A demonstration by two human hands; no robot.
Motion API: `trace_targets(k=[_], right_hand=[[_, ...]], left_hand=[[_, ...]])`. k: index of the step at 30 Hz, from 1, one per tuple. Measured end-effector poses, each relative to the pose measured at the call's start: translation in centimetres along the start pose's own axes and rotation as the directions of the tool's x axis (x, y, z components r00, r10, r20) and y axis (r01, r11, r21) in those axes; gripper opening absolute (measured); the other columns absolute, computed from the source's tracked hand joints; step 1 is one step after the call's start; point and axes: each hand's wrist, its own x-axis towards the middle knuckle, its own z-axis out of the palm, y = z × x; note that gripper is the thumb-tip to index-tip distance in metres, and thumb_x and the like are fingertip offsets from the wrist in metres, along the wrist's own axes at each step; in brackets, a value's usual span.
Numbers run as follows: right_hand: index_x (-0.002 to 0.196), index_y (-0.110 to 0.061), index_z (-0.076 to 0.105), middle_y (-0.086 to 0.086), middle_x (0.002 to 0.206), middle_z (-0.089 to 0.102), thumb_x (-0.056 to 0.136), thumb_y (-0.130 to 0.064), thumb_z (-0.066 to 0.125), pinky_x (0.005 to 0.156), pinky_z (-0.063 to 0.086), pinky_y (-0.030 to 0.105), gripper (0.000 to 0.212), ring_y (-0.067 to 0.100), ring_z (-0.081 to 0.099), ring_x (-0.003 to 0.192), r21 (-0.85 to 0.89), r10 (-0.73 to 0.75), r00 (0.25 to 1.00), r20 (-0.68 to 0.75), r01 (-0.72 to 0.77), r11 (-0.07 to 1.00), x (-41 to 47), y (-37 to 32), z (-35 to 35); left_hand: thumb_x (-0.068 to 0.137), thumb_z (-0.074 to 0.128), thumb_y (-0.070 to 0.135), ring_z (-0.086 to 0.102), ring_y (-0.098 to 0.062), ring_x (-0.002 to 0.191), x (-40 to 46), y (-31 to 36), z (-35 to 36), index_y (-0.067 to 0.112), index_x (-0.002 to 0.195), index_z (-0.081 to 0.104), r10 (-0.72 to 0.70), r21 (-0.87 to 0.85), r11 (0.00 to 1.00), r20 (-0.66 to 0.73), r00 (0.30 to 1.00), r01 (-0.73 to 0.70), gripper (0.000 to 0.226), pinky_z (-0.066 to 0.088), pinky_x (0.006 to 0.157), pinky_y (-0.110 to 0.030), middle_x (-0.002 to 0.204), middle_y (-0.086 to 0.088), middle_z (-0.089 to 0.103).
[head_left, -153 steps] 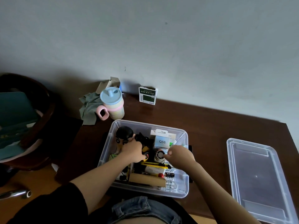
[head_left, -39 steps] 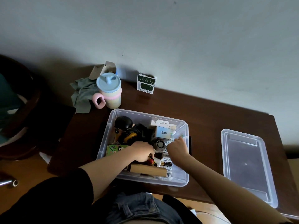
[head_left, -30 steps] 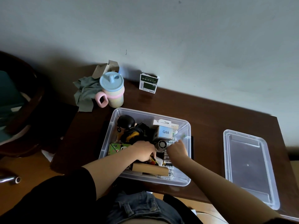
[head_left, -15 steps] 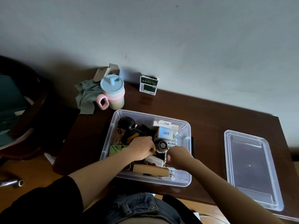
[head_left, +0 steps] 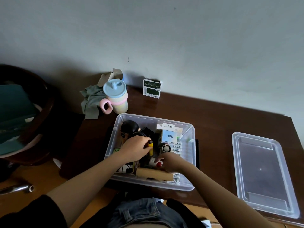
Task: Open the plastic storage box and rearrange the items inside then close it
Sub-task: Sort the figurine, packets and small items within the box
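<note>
Dark wood table (head_left: 213, 116) against grey wall (head_left: 181, 38); my left hand (head_left: 137, 148) grips yellow tool (head_left: 151, 146), right hand (head_left: 171, 162) pinches red-tipped item (head_left: 159, 164) in box (head_left: 190, 162).

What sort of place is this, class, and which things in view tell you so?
Probably a room in a home. A wooden desk stands against a plain wall, with a child's spouted cup on it, beside a clear box of mixed household odds and ends.

The storage box (head_left: 190, 162) and its lid (head_left: 263, 175) are of clear, smooth plastic with a slight gloss. The table (head_left: 213, 122) is dark polished wood and reflects some light. The grey cloth (head_left: 91, 102) looks soft and matt, and the cup (head_left: 117, 97) is matt pastel plastic.
</note>
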Motion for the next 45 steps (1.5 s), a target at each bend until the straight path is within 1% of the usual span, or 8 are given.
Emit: trace_targets(k=[7,14,23,27,30,35,38,45], right_hand=[[0.111,-0.02,0.07,0.006,0.109,0.071,0.087,-0.015,0.062,0.087,0.051,0.03,0.025,0.021,0.065,0.1,0.1,-0.043,0.989,0.14,0.029,0.995,-0.7,0.8,-1.0],[0.093,-0.013,0.074,0.003,0.092,0.073,0.085,-0.02,0.064,0.063,0.042,0.021,0.015,0.014,0.062,0.077,0.006,0.053,0.999,0.005,-0.053,0.999,-0.4,1.3,-1.4],[0.138,-0.018,0.047,0.005,0.13,0.057,0.088,-0.027,0.061,0.096,0.048,0.033,0.053,0.024,0.055,0.117,-0.091,0.172,0.977,0.129,-0.161,0.983,1.0,1.5,1.0],[0.101,-0.013,0.06,0.001,0.097,0.063,0.087,-0.031,0.063,0.076,0.048,0.029,0.023,0.021,0.059,0.097,-0.176,0.215,0.976,0.033,-0.206,0.963,1.6,0.8,1.4],[0.072,-0.018,0.045,-0.004,0.067,0.042,0.086,-0.045,0.061,0.066,0.041,0.028,0.035,0.018,0.05,0.079,-0.232,0.234,0.972,-0.005,-0.229,0.945,1.5,0.3,1.5],[0.083,-0.017,0.057,-0.002,0.078,0.06,0.081,-0.061,0.058,0.058,0.04,0.025,0.044,0.019,0.059,0.079,-0.18,0.214,0.974,-0.071,-0.224,0.958,0.6,0.3,0.6],[0.059,-0.016,0.046,-0.003,0.059,0.045,0.085,-0.057,0.049,0.046,0.03,0.022,0.048,0.016,0.049,0.06,-0.151,0.197,0.966,-0.166,-0.222,0.963,-0.2,0.7,0.3],[0.064,-0.012,0.051,0.002,0.066,0.052,0.09,-0.052,0.047,0.056,0.038,0.027,0.047,0.021,0.053,0.069,-0.035,0.219,0.966,-0.137,-0.225,0.974,-1.2,0.0,0.5]], left_hand=[[0.093,0.054,0.03,0.049,-0.003,0.052,-0.5,0.0,0.2,0.027,0.096,0.059,-0.021,-0.115,0.993,0.029,0.999,0.024,0.007,0.031,0.048,-0.019,0.062,0.011,0.054],[0.098,0.048,0.033,0.045,-0.004,0.047,-1.0,0.1,-0.2,0.018,0.095,0.062,-0.072,-0.301,0.95,0.039,0.997,0.08,0.021,0.032,0.049,-0.019,0.056,0.008,0.049],[0.092,0.06,0.026,0.061,-0.016,0.076,-2.0,-0.8,-0.4,0.028,0.096,0.064,-0.047,-0.225,0.973,0.062,0.997,0.06,0.007,0.049,0.069,-0.033,0.088,0.002,0.064],[0.094,0.056,0.027,0.052,-0.007,0.056,-2.4,-0.9,-0.1,0.028,0.099,0.063,-0.028,-0.179,0.983,-0.002,1.0,0.027,0.008,0.038,0.053,-0.019,0.075,0.004,0.061],[0.095,0.055,0.023,0.056,-0.014,0.062,-2.5,-0.7,-0.2,0.022,0.102,0.065,-0.042,-0.181,0.983,-0.056,0.998,0.031,0.012,0.042,0.058,-0.029,0.077,0.003,0.062],[0.095,0.054,0.026,0.057,-0.014,0.064,-2.7,-0.8,-0.4,0.022,0.106,0.064,-0.063,-0.104,0.993,-0.091,0.994,0.053,0.015,0.046,0.061,-0.032,0.076,0.007,0.059],[0.095,0.054,0.028,0.058,-0.013,0.067,-2.7,-0.8,-0.2,0.024,0.109,0.063,-0.072,-0.054,0.996,-0.098,0.993,0.067,0.017,0.05,0.064,-0.035,0.081,0.004,0.064],[0.096,0.05,0.028,0.057,-0.007,0.075,-2.5,-0.2,1.0,0.022,0.113,0.064,0.027,0.091,0.996,-0.091,0.995,-0.018,0.022,0.036,0.061,-0.017,0.091,0.007,0.066]])
